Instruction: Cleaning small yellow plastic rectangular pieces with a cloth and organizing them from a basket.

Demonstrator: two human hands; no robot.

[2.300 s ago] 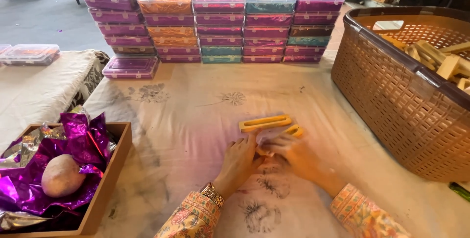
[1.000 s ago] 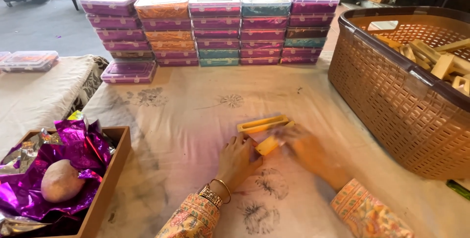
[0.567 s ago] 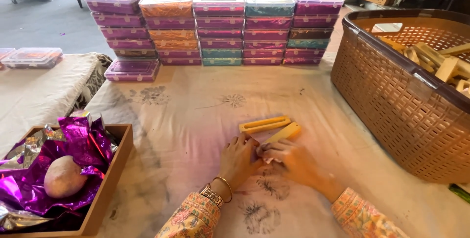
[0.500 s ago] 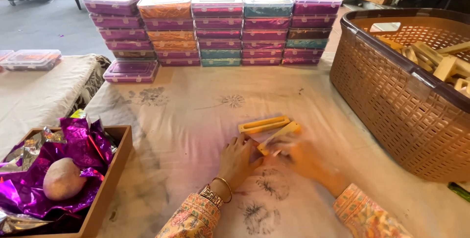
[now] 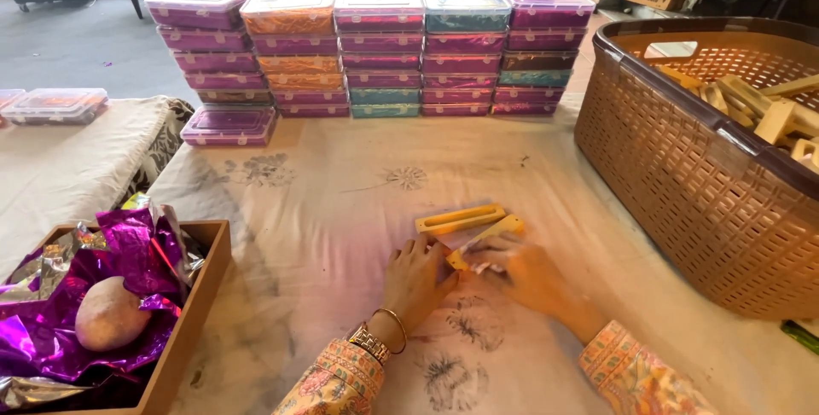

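On the cloth-covered table, just in front of me, my two hands meet over a small yellow wooden piece. My right hand pinches its near end between fingertips and thumb. My left hand lies beside it with fingers bent, the tips touching the same end; whether they grip it I cannot tell. The piece's long axis runs diagonally, its free end pointing away from me and to the right, tilted slightly upward. Just beyond it lies a yellow slotted frame, lying flat, its length running left to right, almost touching the piece. To my right stands a brown woven basket holding wooden parts; to my left, a wooden tray with purple foil.
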